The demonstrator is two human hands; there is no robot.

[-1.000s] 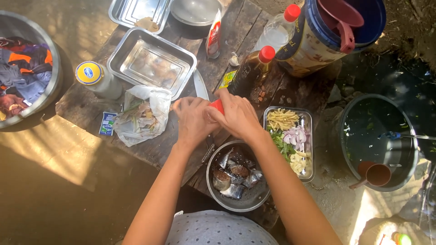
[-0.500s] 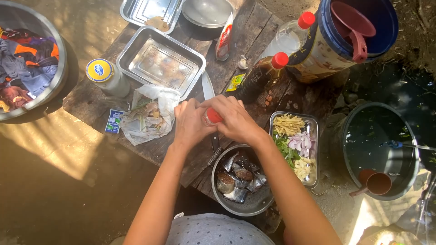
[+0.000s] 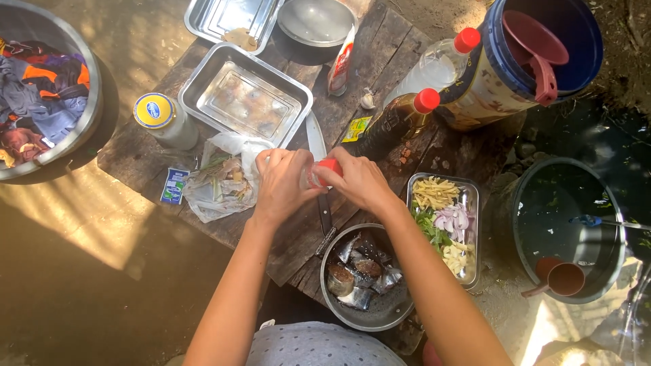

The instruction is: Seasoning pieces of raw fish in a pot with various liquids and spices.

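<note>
Centrally, a small clear bottle (image 3: pixel 313 177) with a red cap (image 3: pixel 330 166) is held over the wooden table (image 3: pixel 407 146). The bottle's body is gripped by the left hand (image 3: pixel 281 184); the cap is pinched by the fingers of the right hand (image 3: pixel 358 181). Below the hands, a knife (image 3: pixel 319 173) is laid on the boards. A round metal bowl of fish pieces (image 3: pixel 366 278) is seen at lower centre, just beside a tray of chopped vegetables (image 3: pixel 446 227) to its right. An empty metal tray (image 3: pixel 245 96) is set at upper left of centre, a white jar with a yellow lid (image 3: pixel 163 118) near it. Two red-capped bottles (image 3: pixel 413 102) are noted at upper right.
</note>
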